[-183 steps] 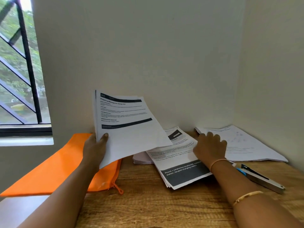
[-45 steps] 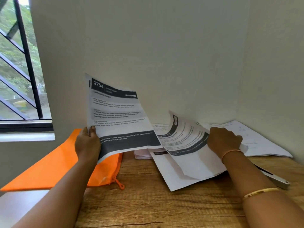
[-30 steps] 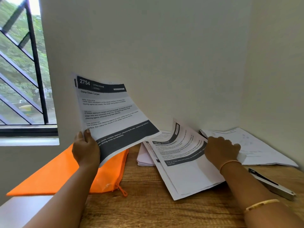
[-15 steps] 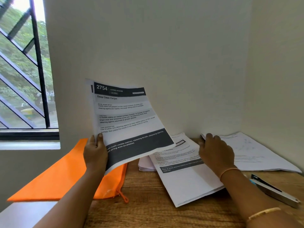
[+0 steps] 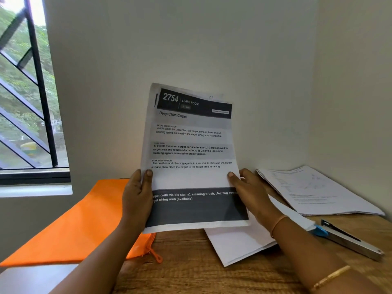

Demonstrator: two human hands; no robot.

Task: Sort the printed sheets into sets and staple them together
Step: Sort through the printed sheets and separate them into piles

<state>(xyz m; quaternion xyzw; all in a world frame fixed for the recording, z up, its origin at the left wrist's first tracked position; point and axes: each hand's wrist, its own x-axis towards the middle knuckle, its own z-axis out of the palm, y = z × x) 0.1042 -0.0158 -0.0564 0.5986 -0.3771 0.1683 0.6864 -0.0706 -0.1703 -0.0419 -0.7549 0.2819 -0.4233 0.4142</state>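
I hold a thin set of printed sheets [image 5: 191, 158] upright in front of me; its top page is headed "2754 Living Room, Deep Clean Carpet". My left hand [image 5: 136, 198] grips the set's left edge, thumb on the front. My right hand [image 5: 251, 193] grips its right edge the same way. Behind the set, a loose pile of printed sheets [image 5: 244, 245] lies on the wooden desk [image 5: 201, 272]. A further stack of sheets [image 5: 314, 192] lies in the back right corner. A metal stapler [image 5: 347, 241] with a blue end lies flat at the right.
An orange zip pouch [image 5: 76, 225] lies at the left, hanging over the desk's left edge. White walls close the desk in at the back and right. A barred window [image 5: 27, 98] is at the upper left.
My right hand left the pile on the desk and took hold of the held set's right edge. The set moved right and now stands upright in both hands.
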